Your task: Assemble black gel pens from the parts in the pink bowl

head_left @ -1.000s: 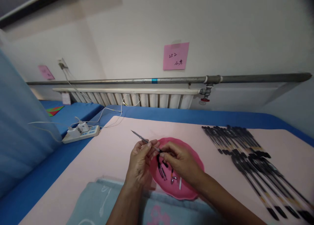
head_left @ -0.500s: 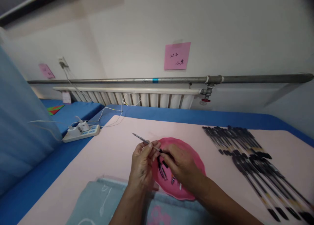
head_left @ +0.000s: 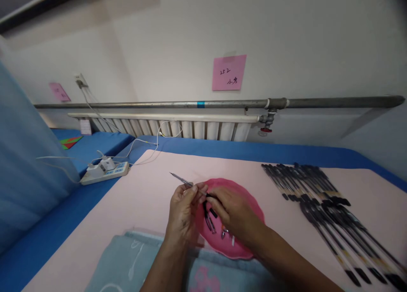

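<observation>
Over a pink scalloped plate [head_left: 227, 252], my left hand [head_left: 181, 211] pinches a slim pen [head_left: 180, 179] with a clear barrel and a pointed tip. The tip sticks out to the upper left. My right hand [head_left: 238, 213] is closed around the pen's dark rear end, its thumb and fingers close to those of my left hand. Whether the dark end is a separate part is hidden by the fingers. In the plate lie a dark and clear pen part [head_left: 210, 223], a small black piece [head_left: 213, 213], a shiny small piece [head_left: 224, 232] and a white piece [head_left: 233, 241].
Two rows of black-ended pens, an upper row [head_left: 295, 182] and a lower row [head_left: 343, 234], lie on the pale pink sheet [head_left: 133, 207] at right. A light blue cloth [head_left: 127, 258] is near my forearms. A power strip [head_left: 114, 173] with white cables stands left, and a radiator [head_left: 199, 128] behind.
The right fingers have shifted slightly along the pen's dark end, covering a little more of it. Otherwise both hands and the pen keep nearly the same pose.
</observation>
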Demonstrator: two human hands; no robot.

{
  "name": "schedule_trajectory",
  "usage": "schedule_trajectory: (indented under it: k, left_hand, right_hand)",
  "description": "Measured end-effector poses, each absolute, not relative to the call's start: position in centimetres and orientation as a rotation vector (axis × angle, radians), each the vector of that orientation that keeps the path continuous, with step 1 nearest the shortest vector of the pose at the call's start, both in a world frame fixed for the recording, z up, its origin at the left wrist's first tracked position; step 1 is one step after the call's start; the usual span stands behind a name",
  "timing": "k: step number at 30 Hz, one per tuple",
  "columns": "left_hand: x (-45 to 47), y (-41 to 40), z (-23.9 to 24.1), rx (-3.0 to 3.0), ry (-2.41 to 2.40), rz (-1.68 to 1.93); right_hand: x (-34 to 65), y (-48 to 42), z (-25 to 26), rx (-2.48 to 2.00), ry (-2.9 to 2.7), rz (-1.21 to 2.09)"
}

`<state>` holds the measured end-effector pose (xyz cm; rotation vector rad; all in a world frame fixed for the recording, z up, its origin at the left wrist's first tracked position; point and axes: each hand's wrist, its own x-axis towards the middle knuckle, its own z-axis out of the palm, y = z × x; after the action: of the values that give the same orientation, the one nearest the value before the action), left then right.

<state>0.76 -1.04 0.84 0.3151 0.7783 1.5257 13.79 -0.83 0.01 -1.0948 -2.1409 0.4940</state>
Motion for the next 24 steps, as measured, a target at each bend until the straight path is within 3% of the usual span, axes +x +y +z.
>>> schedule_trajectory:
  k: [5, 11, 24]
  left_hand:
    - [0.95, -1.13, 1.0, 0.332, 0.784, 1.539]
    - [1.03, -1.23, 1.25, 0.346, 0.802, 1.533]
    - [1.13, -1.31, 1.25, 0.405, 0.875, 1.532]
  right_hand:
    - [13.78, -0.9, -0.44, -1.147, -2.185, 0.325]
    - [13.68, -0.92, -0.08, -1.163, -2.201, 0.408]
    - [13.67, -1.07, -0.7, -1.174, -2.217, 0.254]
